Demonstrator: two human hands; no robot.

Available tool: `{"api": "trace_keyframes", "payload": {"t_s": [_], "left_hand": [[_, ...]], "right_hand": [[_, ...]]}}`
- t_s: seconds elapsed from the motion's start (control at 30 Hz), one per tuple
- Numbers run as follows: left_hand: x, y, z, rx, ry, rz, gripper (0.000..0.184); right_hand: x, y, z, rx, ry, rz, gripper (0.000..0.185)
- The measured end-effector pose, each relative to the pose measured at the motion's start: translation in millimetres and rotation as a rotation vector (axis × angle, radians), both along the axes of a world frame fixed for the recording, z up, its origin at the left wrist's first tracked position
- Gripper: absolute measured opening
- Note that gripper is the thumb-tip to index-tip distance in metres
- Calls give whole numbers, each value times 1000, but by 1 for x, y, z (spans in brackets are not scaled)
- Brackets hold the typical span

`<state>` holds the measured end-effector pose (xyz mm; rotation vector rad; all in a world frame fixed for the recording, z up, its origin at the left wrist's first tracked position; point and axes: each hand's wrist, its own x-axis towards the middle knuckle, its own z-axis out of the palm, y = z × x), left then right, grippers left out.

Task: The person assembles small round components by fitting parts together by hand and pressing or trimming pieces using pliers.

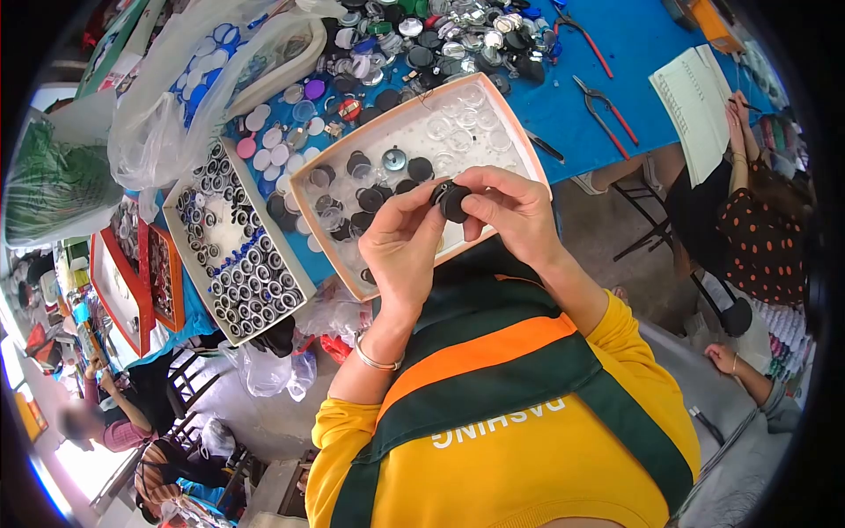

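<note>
Between my two hands is a small black round part (454, 202), held above the near edge of a shallow box. My left hand (403, 238) pinches its left side, and my right hand (510, 211) grips its right side with thumb and fingers. Beneath them, the cardboard box (528, 145) holds black discs (421, 169), clear round pieces (458, 123) and a silvery round part (393, 159). The fingertips partly cover the held part, so its details are hard to make out.
A long white box (304, 286) of small ringed parts stands left. Pliers (607, 114) and a dark pen-like tool (546, 148) lie on the blue table (563, 97). Loose round parts (440, 40) are heaped at the back. A person holds a notebook (695, 106) at right.
</note>
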<state>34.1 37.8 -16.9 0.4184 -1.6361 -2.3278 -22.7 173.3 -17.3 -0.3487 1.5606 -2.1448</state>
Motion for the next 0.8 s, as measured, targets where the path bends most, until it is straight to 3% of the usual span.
{"api": "trace_keyframes", "payload": {"t_s": [0.4,0.63,0.73,0.8], "left_hand": [[1,-1,-1,3,7,-15,23],[-3,-11,1,117,-20,70,15],[2,-24,3,-118,144,-116,15],[5,-27,9,-427,238,-305,23]], "right_hand": [[-7,2,1,16,48,79,27],[-5,7,0,62,185,-31,26],[-6,9,-3,34,199,-77,23],[-3,7,-5,13,207,-104,22]]}}
